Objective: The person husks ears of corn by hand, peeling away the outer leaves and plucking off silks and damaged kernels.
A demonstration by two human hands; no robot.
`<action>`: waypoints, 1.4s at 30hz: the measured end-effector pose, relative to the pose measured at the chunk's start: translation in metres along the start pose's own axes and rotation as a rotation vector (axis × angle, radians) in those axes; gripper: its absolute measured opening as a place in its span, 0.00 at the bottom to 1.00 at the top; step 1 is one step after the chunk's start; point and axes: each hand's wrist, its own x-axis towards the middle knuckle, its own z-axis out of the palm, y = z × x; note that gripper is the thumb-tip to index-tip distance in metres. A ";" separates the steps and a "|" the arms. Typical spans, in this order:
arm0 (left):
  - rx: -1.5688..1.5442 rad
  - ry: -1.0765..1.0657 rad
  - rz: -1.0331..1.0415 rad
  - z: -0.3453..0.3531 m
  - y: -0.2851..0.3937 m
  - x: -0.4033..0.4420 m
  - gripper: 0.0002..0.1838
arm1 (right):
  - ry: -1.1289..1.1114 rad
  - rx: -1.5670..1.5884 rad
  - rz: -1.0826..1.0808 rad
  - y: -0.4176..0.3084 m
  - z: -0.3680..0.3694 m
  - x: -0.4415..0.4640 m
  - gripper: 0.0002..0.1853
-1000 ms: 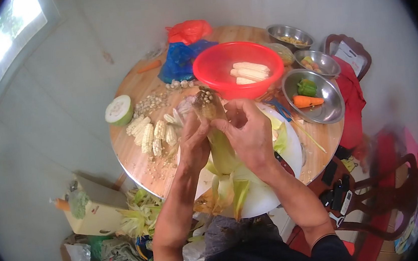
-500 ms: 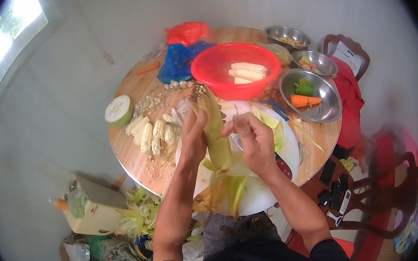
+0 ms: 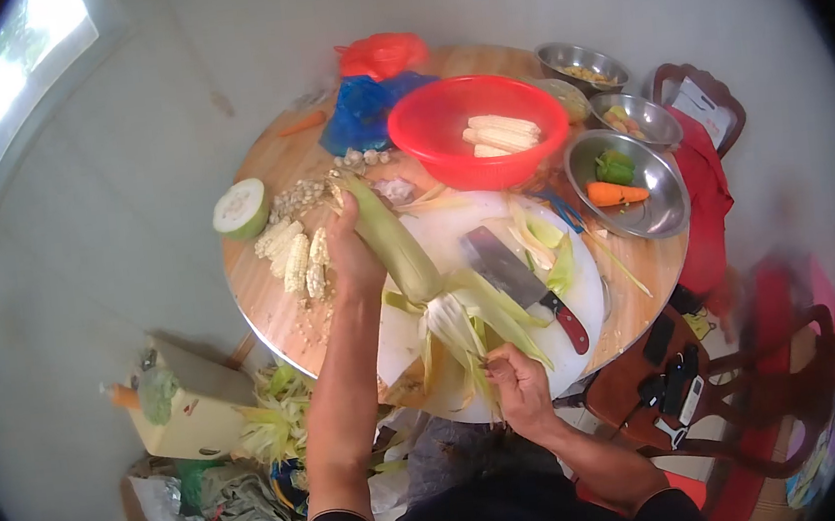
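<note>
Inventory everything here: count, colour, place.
Table: 1, wood-brown, centre
Cutting board: 1, white, on the table
Cleaver: 1, grey, red handle, on board
Corn ear: 1, green, centre
Basin: 1, red, far side
Husked corn: several, cream, basin and table left
Cut gourd: 1, green-white, left edge
Plastic bags: 2, red and blue, far side
Metal bowls: 3, silver, table right
Pepper: 1, green, nearest bowl
Carrots: at least 2, orange, bowl and far side
Chairs: 2, brown, right
Box: 1, cream, lower left
Loose husks: several, yellow-green, lower left
Left hand: 1, on the ear
Right hand: 1, by the husk ends
</note>
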 end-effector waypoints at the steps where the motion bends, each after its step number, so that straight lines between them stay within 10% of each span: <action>1: -0.019 -0.007 0.002 0.001 0.001 0.001 0.23 | 0.003 -0.006 0.000 0.001 0.000 0.000 0.19; 11: 0.152 -0.264 0.175 0.029 0.028 -0.023 0.19 | -0.235 0.261 0.183 -0.033 -0.021 0.064 0.15; 17: 0.093 -0.347 0.213 0.045 0.023 -0.039 0.22 | 0.102 -0.524 -0.403 -0.045 -0.009 0.122 0.28; 20: 0.084 -0.396 0.142 0.036 0.017 -0.039 0.26 | -0.143 -0.429 -0.028 -0.040 -0.001 0.126 0.35; 42: 0.080 -0.477 -0.126 0.027 0.004 -0.070 0.43 | 0.107 -0.247 -0.357 -0.114 -0.008 0.170 0.18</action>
